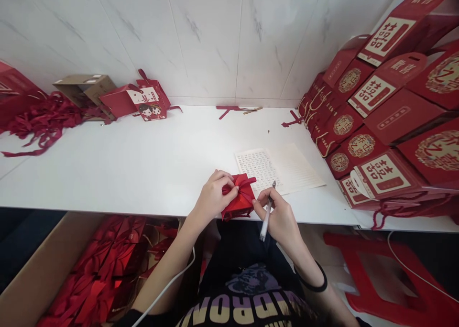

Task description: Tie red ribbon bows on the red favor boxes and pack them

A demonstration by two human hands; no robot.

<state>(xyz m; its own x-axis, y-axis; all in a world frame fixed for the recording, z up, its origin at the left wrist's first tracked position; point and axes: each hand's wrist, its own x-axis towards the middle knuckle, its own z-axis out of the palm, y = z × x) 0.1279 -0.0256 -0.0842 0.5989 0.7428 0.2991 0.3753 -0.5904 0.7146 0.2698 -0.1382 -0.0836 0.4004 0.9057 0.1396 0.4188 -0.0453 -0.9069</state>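
In the head view, the red box (234,206) sits just below the frame's centre, between your hands: your left hand (215,193) pinches the ribbon (248,180) on top; your right hand (281,214) (gripping a pen (266,218) too) has fingertips at its right edge.

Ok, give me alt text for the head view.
A person's left grip pinches red ribbon on a small red box at the edge of a white table; the right grip, beside the box, holds a pen. Written-on paper lies beyond, with red boxes stacked to the right.
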